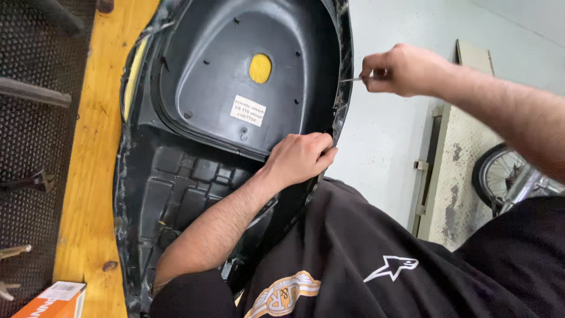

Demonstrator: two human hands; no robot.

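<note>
At the far left, a dark mesh panel (pixel 29 147) runs down the frame; metal tool ends (pixel 12 252) lie on it near the bottom; an orange and white box (pixel 56 301) sits at the lower left corner, touching the bench edge.

The bench (pixel 91 176) is yellow-orange wood, scuffed, with a dark spot low on its face; the seat (pixel 194 147) lies on it upside down, its black plastic base facing up; the base has a smooth hollow at the top and a ribbed grid below; a yellow foam spot (pixel 260 68) shows through a hole in the hollow; a white label (pixel 247 111) is stuck just below that spot; yellow foam also shows along the seat's left rim.

The left hand (pixel 301 158) rests on the seat's right rim, fingers curled together over the edge, gripping it; the forearm crosses the ribbed area from the lower left.

The right hand (pixel 400 70) is raised just beside the upper right rim, fingers pressed together, pinching a thin metal tool (pixel 353 78); the tool tip meets the cover edge (pixel 341 82) at the rim.

A black shirt (pixel 365 259) with a white and a gold print fills the lower right; beyond it are a pale wall (pixel 388 135), a worn metal plate (pixel 459 176) and a spoked wheel (pixel 500 176) at the far right.
</note>
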